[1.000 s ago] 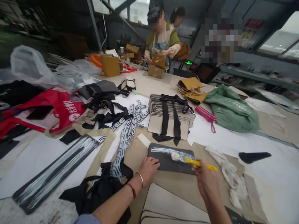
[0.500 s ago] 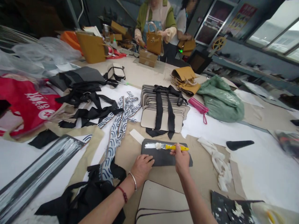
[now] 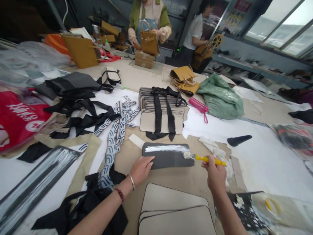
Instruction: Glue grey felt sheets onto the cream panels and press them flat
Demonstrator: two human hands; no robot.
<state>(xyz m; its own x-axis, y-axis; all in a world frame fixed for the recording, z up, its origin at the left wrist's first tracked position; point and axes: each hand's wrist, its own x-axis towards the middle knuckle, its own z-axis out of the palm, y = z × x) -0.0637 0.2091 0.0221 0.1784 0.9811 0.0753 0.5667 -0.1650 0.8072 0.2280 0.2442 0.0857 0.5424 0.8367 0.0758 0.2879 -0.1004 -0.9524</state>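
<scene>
A dark grey rounded panel (image 3: 168, 160) lies flat in front of me, with a streak of white paste along its far edge. My left hand (image 3: 141, 168) rests with stretched fingers on the panel's near left corner. Closed round the yellow handle of a brush (image 3: 202, 159) is my right hand (image 3: 215, 171), just beyond the panel's right end. The brush's paste-covered bristles touch the panel near its right edge. Nearest to me lie several beige panels (image 3: 174, 199) with dark edges, overlapping one another.
Behind the panel stands a row of beige panels (image 3: 161, 122) with black straps over it. Patterned ribbon (image 3: 113, 140) and black strips lie left. A paste-spotted black board (image 3: 246, 209) is at lower right. Across the table a person handles a brown handbag (image 3: 149, 42); another person stands behind.
My right hand has drawn the brush rightward along the panel, and the white streak is now longer. My left hand stays at the panel's left corner. The view has shifted slightly.
</scene>
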